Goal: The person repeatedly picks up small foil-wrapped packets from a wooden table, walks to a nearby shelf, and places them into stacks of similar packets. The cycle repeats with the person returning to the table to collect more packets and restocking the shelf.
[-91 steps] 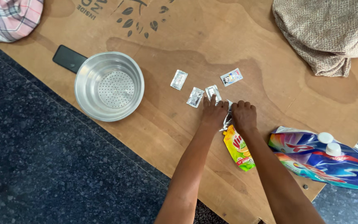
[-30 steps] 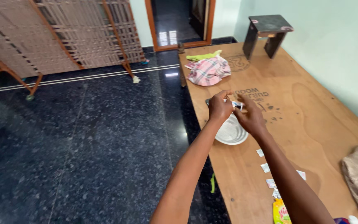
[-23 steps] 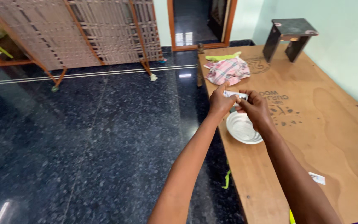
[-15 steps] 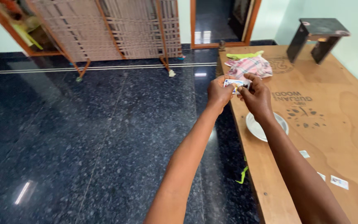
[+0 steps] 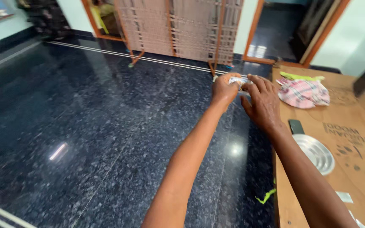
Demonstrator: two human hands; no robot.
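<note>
The small silvery sachet [image 5: 238, 80] sits pinched between both hands, raised at arm's length over the dark polished floor [image 5: 85, 126], just off the near edge of the plywood table [image 5: 351, 177]. I see my left hand [image 5: 224, 89] closed tight on its left end, and my right hand [image 5: 262, 101] curled over the right end, fingers bunched on top; most of the packet is hidden under them. Half a second ago the hands were held over the table's edge by the pink checked cloth [image 5: 303, 92]; now the view has swung left and the cloth, the steel strainer bowl [image 5: 316, 153] and the dark phone [image 5: 295, 126] lie off to the right. The grip itself looks unchanged, so I judge the packet is not torn open yet, though I cannot tell for sure.
</note>
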